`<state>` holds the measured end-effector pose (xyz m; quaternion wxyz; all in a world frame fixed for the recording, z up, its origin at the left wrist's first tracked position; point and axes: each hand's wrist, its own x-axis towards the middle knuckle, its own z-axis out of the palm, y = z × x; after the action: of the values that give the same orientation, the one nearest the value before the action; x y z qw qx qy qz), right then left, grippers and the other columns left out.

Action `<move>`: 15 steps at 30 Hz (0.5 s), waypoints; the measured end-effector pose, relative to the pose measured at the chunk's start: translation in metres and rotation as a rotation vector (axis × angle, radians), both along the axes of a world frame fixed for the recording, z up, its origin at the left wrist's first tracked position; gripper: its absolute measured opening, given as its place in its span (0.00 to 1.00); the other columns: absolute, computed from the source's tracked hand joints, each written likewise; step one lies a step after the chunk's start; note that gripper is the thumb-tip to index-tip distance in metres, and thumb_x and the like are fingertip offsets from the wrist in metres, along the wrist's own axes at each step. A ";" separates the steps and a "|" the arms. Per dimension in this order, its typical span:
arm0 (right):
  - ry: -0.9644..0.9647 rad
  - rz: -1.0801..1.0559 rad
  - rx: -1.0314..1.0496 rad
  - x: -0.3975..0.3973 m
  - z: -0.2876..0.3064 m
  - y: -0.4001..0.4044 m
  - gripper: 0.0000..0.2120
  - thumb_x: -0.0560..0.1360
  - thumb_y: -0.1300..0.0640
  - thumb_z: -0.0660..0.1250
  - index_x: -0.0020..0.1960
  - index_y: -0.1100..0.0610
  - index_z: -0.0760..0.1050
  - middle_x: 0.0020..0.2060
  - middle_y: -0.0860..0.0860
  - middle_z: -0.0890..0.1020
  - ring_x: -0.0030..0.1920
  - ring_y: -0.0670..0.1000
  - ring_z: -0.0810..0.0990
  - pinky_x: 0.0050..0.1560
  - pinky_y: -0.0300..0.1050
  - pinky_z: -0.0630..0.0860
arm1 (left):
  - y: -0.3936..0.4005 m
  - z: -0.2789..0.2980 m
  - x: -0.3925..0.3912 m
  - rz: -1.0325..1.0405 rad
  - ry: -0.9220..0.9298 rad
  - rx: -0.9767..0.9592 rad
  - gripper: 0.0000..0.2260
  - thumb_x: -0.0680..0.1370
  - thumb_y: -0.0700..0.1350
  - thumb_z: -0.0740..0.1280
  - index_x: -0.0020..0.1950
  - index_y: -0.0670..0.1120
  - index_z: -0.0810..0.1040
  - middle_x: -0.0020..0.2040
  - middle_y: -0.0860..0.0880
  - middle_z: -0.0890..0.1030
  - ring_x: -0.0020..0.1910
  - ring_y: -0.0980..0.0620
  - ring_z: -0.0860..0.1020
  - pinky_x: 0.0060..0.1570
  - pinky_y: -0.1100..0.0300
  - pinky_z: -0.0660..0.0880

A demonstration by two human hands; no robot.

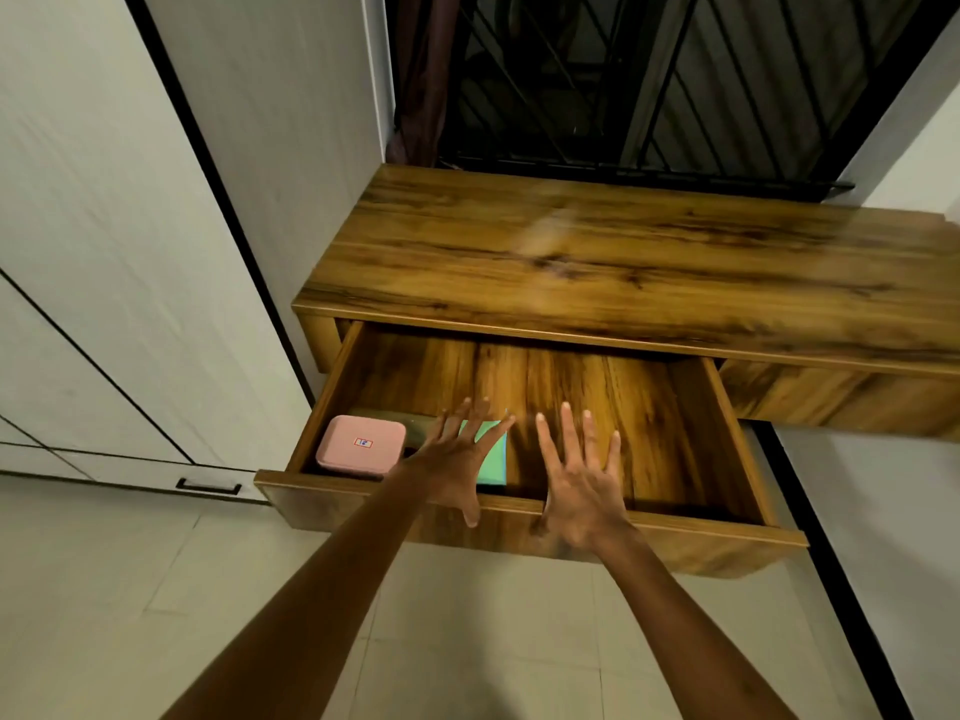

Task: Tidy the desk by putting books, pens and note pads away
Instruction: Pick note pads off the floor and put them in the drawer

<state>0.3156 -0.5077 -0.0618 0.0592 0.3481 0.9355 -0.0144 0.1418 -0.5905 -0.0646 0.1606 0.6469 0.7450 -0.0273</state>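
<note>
Open drawer (737, 459) — pink case (361, 444), green pad (493, 454).

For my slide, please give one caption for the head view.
Both hands, left and right, spread open over the pulled-out drawer holding a pink case and green pad.

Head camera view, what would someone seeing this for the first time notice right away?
Two open hands, the left hand and right hand, spread over the front edge of a pulled-out wooden drawer. At the drawer's left end sits a pink case, with a green pad beside it, partly under the left hand. Above, the desk top shows only bare wood.
</note>
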 end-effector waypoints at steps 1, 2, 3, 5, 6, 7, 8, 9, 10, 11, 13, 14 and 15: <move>0.022 -0.016 0.032 -0.002 -0.001 0.003 0.63 0.61 0.38 0.75 0.76 0.51 0.32 0.76 0.58 0.37 0.75 0.64 0.36 0.71 0.69 0.40 | 0.002 0.000 -0.002 0.004 0.049 0.043 0.58 0.63 0.58 0.77 0.77 0.54 0.37 0.77 0.46 0.33 0.75 0.39 0.34 0.73 0.38 0.42; 0.033 -0.033 0.054 -0.004 -0.001 0.006 0.65 0.58 0.36 0.76 0.76 0.51 0.32 0.77 0.59 0.38 0.75 0.65 0.37 0.70 0.69 0.40 | 0.005 -0.001 -0.004 0.014 0.089 0.080 0.58 0.62 0.60 0.77 0.77 0.53 0.37 0.77 0.45 0.33 0.75 0.39 0.35 0.73 0.39 0.43; 0.032 -0.052 0.065 -0.007 -0.001 0.010 0.67 0.57 0.35 0.76 0.76 0.50 0.33 0.76 0.59 0.38 0.75 0.65 0.37 0.70 0.69 0.39 | 0.007 -0.001 -0.005 0.029 0.117 0.109 0.59 0.62 0.61 0.76 0.77 0.52 0.37 0.77 0.44 0.34 0.75 0.39 0.35 0.73 0.39 0.42; 0.020 -0.077 0.071 -0.013 -0.002 0.020 0.67 0.57 0.34 0.76 0.76 0.51 0.32 0.76 0.60 0.37 0.75 0.65 0.35 0.70 0.69 0.38 | 0.014 0.001 -0.008 0.063 0.156 0.145 0.59 0.62 0.61 0.76 0.77 0.51 0.37 0.77 0.43 0.34 0.76 0.39 0.36 0.73 0.41 0.41; 0.016 -0.077 0.071 -0.017 -0.002 0.026 0.67 0.57 0.35 0.76 0.76 0.52 0.32 0.76 0.60 0.36 0.75 0.65 0.35 0.70 0.69 0.38 | 0.018 0.002 -0.010 0.077 0.173 0.156 0.58 0.63 0.61 0.75 0.77 0.51 0.37 0.77 0.42 0.35 0.76 0.39 0.36 0.73 0.42 0.40; 0.014 -0.074 0.073 -0.021 0.000 0.032 0.67 0.58 0.35 0.76 0.76 0.52 0.32 0.76 0.60 0.36 0.75 0.66 0.34 0.70 0.69 0.38 | 0.023 0.002 -0.012 0.090 0.188 0.164 0.58 0.63 0.62 0.75 0.77 0.51 0.37 0.77 0.42 0.35 0.75 0.39 0.35 0.73 0.42 0.39; 0.012 -0.064 0.076 -0.025 0.001 0.038 0.67 0.58 0.36 0.76 0.76 0.53 0.32 0.76 0.60 0.36 0.75 0.66 0.34 0.70 0.69 0.38 | 0.027 0.003 -0.014 0.100 0.202 0.170 0.58 0.63 0.61 0.75 0.77 0.50 0.37 0.77 0.41 0.35 0.75 0.39 0.35 0.73 0.42 0.39; 0.006 -0.052 0.081 -0.031 0.002 0.046 0.66 0.59 0.36 0.76 0.76 0.53 0.31 0.76 0.60 0.36 0.75 0.66 0.34 0.70 0.69 0.38 | 0.034 0.003 -0.018 0.106 0.217 0.176 0.58 0.64 0.61 0.75 0.77 0.50 0.36 0.77 0.41 0.35 0.75 0.38 0.35 0.73 0.42 0.39; 0.000 -0.039 0.089 -0.037 0.002 0.053 0.66 0.59 0.37 0.76 0.76 0.53 0.30 0.76 0.60 0.36 0.74 0.66 0.34 0.70 0.69 0.38 | 0.040 0.003 -0.020 0.112 0.233 0.182 0.57 0.64 0.61 0.75 0.77 0.50 0.36 0.77 0.40 0.34 0.75 0.38 0.35 0.73 0.42 0.39; -0.010 -0.031 0.096 -0.042 0.002 0.060 0.67 0.59 0.37 0.76 0.75 0.53 0.30 0.76 0.60 0.35 0.74 0.66 0.34 0.71 0.69 0.38 | 0.047 0.003 -0.023 0.116 0.249 0.188 0.58 0.64 0.61 0.75 0.77 0.50 0.35 0.76 0.40 0.34 0.75 0.38 0.35 0.74 0.42 0.40; -0.014 -0.035 0.102 -0.053 0.002 0.075 0.67 0.59 0.37 0.76 0.75 0.53 0.29 0.75 0.61 0.34 0.74 0.66 0.33 0.71 0.68 0.38 | 0.061 0.004 -0.029 0.125 0.275 0.199 0.58 0.64 0.61 0.75 0.76 0.51 0.34 0.76 0.40 0.34 0.75 0.38 0.36 0.75 0.43 0.41; -0.008 -0.044 0.102 -0.058 0.002 0.083 0.68 0.58 0.37 0.77 0.75 0.53 0.30 0.75 0.61 0.34 0.74 0.66 0.33 0.71 0.68 0.38 | 0.069 0.004 -0.032 0.133 0.286 0.205 0.58 0.64 0.61 0.75 0.76 0.51 0.33 0.76 0.40 0.34 0.76 0.38 0.37 0.75 0.43 0.41; 0.002 -0.053 0.104 -0.064 0.002 0.090 0.68 0.58 0.37 0.77 0.75 0.54 0.30 0.75 0.61 0.34 0.74 0.66 0.33 0.70 0.68 0.37 | 0.077 0.004 -0.036 0.143 0.301 0.212 0.59 0.64 0.60 0.75 0.76 0.50 0.32 0.76 0.39 0.34 0.76 0.38 0.37 0.74 0.44 0.40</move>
<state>0.2520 -0.4173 -0.0602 0.0394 0.3754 0.9255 0.0324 0.1062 -0.5136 -0.0609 -0.0202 0.5943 0.8033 -0.0338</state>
